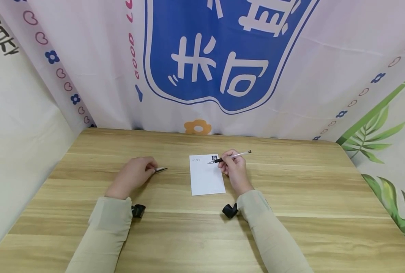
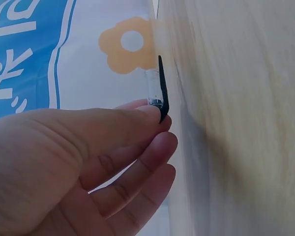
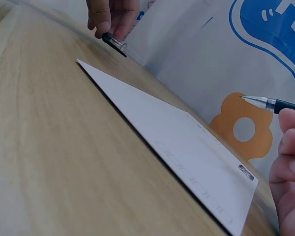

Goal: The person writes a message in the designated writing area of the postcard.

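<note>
My right hand [image 1: 235, 170] grips a gel pen [image 1: 238, 154] with a clear barrel, black grip and bare metal tip. The pen tip points left over a white card [image 1: 207, 180] lying on the table. Small marks run along the card's upper left, and a dark printed square [image 1: 214, 157] sits at its top right. To the left of the card, my left hand [image 1: 135, 174] pinches a clear pen cap with a black clip [image 2: 162, 91] between thumb and fingertips. In the right wrist view this cap [image 3: 115, 44] shows beyond the card's far corner.
The wooden table [image 1: 175, 235] reaches a hanging cloth [image 1: 113, 94] with a blue printed sign and an orange flower [image 1: 197, 127]. Black wrist-worn devices [image 1: 138, 211] sit at both sleeve cuffs. A leaf-patterned cloth [image 1: 393, 197] hangs on the right.
</note>
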Demonstrator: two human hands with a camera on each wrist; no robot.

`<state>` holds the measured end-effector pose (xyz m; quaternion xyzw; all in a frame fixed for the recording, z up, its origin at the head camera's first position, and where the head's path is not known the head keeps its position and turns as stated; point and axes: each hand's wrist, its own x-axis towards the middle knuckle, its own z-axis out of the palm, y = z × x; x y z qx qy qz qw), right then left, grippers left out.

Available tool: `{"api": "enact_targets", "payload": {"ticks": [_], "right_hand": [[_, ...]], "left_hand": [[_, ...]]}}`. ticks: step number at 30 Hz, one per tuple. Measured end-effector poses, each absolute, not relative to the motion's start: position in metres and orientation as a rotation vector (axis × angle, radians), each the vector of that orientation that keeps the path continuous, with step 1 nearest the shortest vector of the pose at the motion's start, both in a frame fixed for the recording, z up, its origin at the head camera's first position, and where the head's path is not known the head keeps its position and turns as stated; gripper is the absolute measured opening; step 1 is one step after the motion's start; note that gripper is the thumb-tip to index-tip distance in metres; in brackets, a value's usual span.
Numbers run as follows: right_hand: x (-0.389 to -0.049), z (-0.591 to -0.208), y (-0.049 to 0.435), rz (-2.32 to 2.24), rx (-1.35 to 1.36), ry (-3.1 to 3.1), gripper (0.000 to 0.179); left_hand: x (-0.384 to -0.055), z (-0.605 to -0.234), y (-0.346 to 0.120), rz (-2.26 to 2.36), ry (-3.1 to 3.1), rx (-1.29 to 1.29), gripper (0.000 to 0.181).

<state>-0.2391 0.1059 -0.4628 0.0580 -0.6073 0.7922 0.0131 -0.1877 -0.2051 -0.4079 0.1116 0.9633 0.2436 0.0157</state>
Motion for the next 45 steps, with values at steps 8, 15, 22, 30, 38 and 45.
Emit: {"api": "enact_targets", "payload": {"ticks": [8, 15, 22, 30, 38, 45], "right_hand": [[-0.238, -0.461, 0.107, 2.478, 0.192, -1.887, 0.011], [-0.238, -0.462, 0.107, 2.503, 0.203, -1.860, 0.011], [-0.238, -0.463, 0.107, 2.517, 0.225, -1.843, 0.010], [-0.238, -0.463, 0.107, 2.559, 0.237, -1.837, 0.009], [-0.237, -0.461, 0.107, 2.619, 0.306, -1.830, 0.009], [-0.237, -0.461, 0.108, 2.735, 0.401, -1.781, 0.015]], "left_hand": [[-0.191, -0.410, -0.196, 0.848, 2.953, 0.420, 0.012], [-0.191, -0.413, -0.186, 0.982, 2.850, 0.421, 0.016], [-0.192, -0.420, -0.178, 1.118, 2.782, 0.456, 0.016], [-0.192, -0.419, -0.169, 1.298, 2.622, 0.455, 0.018], [-0.192, -0.424, -0.160, 1.522, 2.367, 0.377, 0.021], [-0.190, -0.425, -0.151, 1.715, 2.142, 0.237, 0.026]]}}
